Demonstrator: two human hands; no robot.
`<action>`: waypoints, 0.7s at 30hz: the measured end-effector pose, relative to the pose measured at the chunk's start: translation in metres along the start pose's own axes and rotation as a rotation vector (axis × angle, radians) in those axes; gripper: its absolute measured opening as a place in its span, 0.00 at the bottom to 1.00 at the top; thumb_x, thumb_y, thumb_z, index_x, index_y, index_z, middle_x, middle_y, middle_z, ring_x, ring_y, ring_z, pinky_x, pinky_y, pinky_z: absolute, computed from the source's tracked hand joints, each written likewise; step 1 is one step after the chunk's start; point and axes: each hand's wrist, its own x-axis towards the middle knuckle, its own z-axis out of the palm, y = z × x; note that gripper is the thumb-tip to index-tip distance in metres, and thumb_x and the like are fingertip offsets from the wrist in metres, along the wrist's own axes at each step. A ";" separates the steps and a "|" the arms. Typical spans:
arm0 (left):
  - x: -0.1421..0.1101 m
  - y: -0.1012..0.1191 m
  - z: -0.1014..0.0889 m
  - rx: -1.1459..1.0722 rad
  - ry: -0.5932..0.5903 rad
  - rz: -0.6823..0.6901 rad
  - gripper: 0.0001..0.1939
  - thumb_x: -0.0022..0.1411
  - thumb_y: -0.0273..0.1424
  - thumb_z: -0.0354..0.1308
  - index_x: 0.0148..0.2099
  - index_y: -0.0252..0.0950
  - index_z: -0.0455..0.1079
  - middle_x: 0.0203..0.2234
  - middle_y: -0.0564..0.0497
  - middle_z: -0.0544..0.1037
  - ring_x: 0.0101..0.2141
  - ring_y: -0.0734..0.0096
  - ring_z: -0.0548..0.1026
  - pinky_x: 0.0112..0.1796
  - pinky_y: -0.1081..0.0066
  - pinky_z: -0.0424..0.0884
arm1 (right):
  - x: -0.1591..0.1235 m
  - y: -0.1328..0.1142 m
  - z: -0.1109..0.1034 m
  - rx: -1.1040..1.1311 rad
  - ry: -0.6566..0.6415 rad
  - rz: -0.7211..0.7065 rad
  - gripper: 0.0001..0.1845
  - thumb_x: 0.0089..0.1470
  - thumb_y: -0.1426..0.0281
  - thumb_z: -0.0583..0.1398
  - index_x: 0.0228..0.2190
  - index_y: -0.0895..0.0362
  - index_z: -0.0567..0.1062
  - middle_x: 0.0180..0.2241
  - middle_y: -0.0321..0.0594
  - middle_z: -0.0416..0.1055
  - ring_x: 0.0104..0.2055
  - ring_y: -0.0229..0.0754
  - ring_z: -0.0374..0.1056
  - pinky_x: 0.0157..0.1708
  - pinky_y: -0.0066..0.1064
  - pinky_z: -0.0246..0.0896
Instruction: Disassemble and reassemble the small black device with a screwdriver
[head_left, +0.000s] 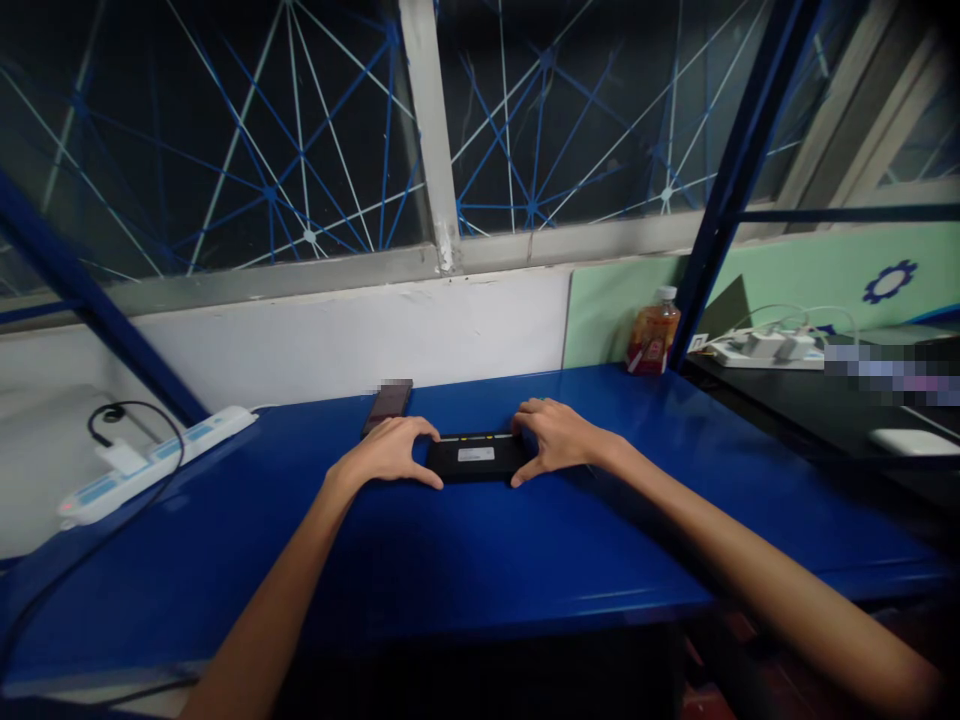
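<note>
A flat black box [442,463] with a white label [476,454] rests on the blue table; a row of small yellow and pale spots, perhaps ports, runs along its far edge. My left hand [386,450] grips its left end, thumb at the near corner and fingers at the far one. At the opposite end, my right hand [553,437] holds it the same way. Just beyond my left hand lies a dark phone [391,400], partly hidden by that hand.
On the left of the blue table [525,560] lies a white power strip [161,465] with a black cable [135,403] plugged in. A bottle of reddish drink [654,335] stands at the back right. Blue frame posts rise on both sides. Another power strip [765,350] sits on the black table beyond.
</note>
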 end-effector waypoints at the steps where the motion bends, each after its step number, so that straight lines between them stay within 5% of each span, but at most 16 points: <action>1: 0.000 0.000 0.001 -0.003 -0.003 -0.005 0.34 0.42 0.55 0.63 0.48 0.42 0.68 0.50 0.46 0.71 0.49 0.50 0.68 0.46 0.59 0.63 | 0.000 0.000 0.001 0.001 0.000 0.000 0.39 0.33 0.36 0.60 0.34 0.57 0.72 0.34 0.46 0.70 0.37 0.52 0.65 0.35 0.39 0.58; 21: 0.005 -0.004 0.007 -0.115 -0.042 -0.026 0.35 0.39 0.53 0.66 0.45 0.38 0.64 0.44 0.46 0.69 0.45 0.55 0.68 0.41 0.65 0.63 | 0.001 -0.003 0.004 0.041 -0.011 0.063 0.37 0.32 0.40 0.63 0.35 0.57 0.70 0.35 0.44 0.68 0.35 0.47 0.65 0.34 0.36 0.56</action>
